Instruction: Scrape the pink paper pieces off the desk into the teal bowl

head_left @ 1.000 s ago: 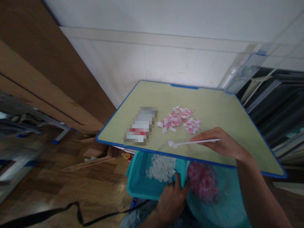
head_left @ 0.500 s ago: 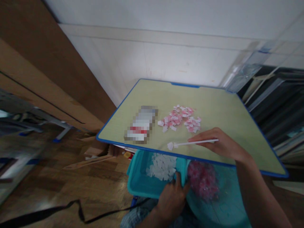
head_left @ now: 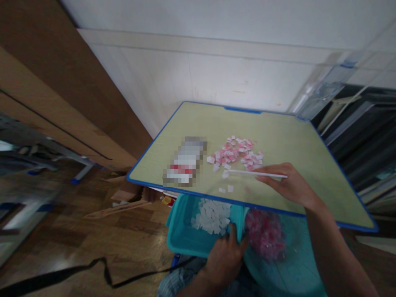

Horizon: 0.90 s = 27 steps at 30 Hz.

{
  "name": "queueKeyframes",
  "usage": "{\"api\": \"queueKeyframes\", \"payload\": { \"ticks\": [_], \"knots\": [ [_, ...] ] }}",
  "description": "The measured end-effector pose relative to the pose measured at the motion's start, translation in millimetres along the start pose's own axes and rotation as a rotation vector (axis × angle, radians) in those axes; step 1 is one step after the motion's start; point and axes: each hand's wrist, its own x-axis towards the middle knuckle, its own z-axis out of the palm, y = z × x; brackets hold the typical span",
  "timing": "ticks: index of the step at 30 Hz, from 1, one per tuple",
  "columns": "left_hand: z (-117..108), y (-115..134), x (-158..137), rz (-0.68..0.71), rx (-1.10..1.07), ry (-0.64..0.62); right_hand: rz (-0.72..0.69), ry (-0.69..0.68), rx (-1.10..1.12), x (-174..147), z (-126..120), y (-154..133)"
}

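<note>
White stick point(head_left: 243, 172) extends leftward from right hand point(head_left: 283, 180).

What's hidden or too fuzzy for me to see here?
All in the head view:
Flat object on the board: pixel blocks cover its details.
White stick in the right hand: blur and tiny size hide how its tip is shaped.
Left hand: its own back hides some fingers.
Black strap: cut off by the left edge.

White stick point(head_left: 244, 172): thin, almost level, tip at white bit point(head_left: 225, 175).
Pink-white pieces point(head_left: 230, 154): loosely heaped on board point(head_left: 161, 152).
Teal basket point(head_left: 185, 246): contains white scraps point(head_left: 212, 216).
</note>
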Motion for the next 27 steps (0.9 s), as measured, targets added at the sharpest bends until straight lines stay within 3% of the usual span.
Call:
{"api": "queueKeyframes", "payload": {
  "ticks": [5,9,13,17,21,27],
  "knots": [
    [-0.2,-0.2,-0.1,0.007,-0.003,0.012,-0.029,-0.077,0.007,-0.6,-3.3,1.4],
    [-0.1,0.0,-0.3,0.010,-0.001,0.016,0.022,0.004,-0.019,-1.2,-5.0,2.1],
    [0.6,0.2,-0.3,0.003,0.008,0.025,0.024,-0.078,0.005,-0.3,-3.4,0.5],
    [0.5,-0.1,-0.2,0.020,0.011,0.036,0.038,-0.046,0.025,1.8,-0.3,-2.9],
    [0.4,0.0,-0.2,0.013,0.016,0.029,-0.007,-0.184,0.098,2.8,0.8,-7.9],
    [1.1,-0.2,-0.1,0.016,0.003,0.030,0.116,-0.154,0.007,-5.8,-15.6,-10.9]
  ]
}}
